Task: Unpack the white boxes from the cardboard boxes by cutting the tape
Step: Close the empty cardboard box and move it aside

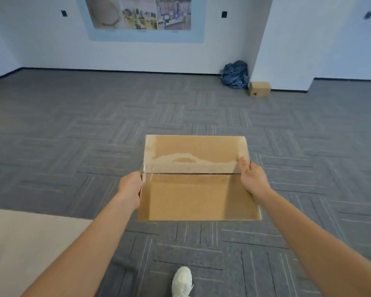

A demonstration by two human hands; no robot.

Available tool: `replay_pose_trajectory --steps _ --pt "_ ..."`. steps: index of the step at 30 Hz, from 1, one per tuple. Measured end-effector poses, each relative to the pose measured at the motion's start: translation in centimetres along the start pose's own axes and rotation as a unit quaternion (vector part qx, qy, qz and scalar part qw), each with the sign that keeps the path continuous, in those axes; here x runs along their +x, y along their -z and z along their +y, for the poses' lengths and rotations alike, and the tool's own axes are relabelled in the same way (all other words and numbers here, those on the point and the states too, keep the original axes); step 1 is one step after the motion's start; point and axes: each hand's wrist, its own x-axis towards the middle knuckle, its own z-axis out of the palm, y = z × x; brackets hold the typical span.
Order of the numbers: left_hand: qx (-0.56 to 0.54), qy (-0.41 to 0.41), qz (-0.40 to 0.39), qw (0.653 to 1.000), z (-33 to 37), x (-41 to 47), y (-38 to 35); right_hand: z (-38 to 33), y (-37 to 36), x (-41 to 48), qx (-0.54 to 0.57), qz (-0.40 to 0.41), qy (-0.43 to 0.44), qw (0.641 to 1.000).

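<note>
Far left, low: beige table [19, 232] corner, its edge close to the left forearm, so that side is tight for swinging. Left hand [130, 187] grips the box [198, 198] on its left edge right at the seam [191, 173], fingers curled round the edge and mostly hidden behind the card. The box is held out in front, off the carpet [73, 136], top face to the camera and level. The seam runs side to side and looks already slit: a dark gap, and torn pale strips where tape peeled off the far flap. So the cutting on this one looks done. No white box shows and no cutter is in view. Cannot tell if anything is inside, or whether the box is full depth or flattened. Likely next: set it down and fold the flaps back from the seam, or put it aside if empty. Either way both hands need to shift off the side edges. Right hand [252, 179] holds the right edge at the seam, thumb on top of the far flap, fingers wrapped under. Below the box, a white shoe [182, 281] on the carpet, mind it when lowering. Open carpet ahead and to the right, plenty of room. Far right by the wall: blue bag [235, 75] and a small carton [259, 88] beside it, well apart from the hands.
</note>
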Motion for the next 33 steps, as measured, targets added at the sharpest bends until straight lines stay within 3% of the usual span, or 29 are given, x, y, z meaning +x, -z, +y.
replay_pose_trajectory --steps 11,33 --pt "0.048 0.008 -0.086 0.995 10.8 17.3 -21.7 -3.1 6.4 21.0 0.015 0.097 -0.076 0.992" --pt "0.064 -0.004 -0.084 0.994 26.9 36.4 -71.7 -2.9 26.9 70.5 -0.007 0.129 -0.069 0.989"
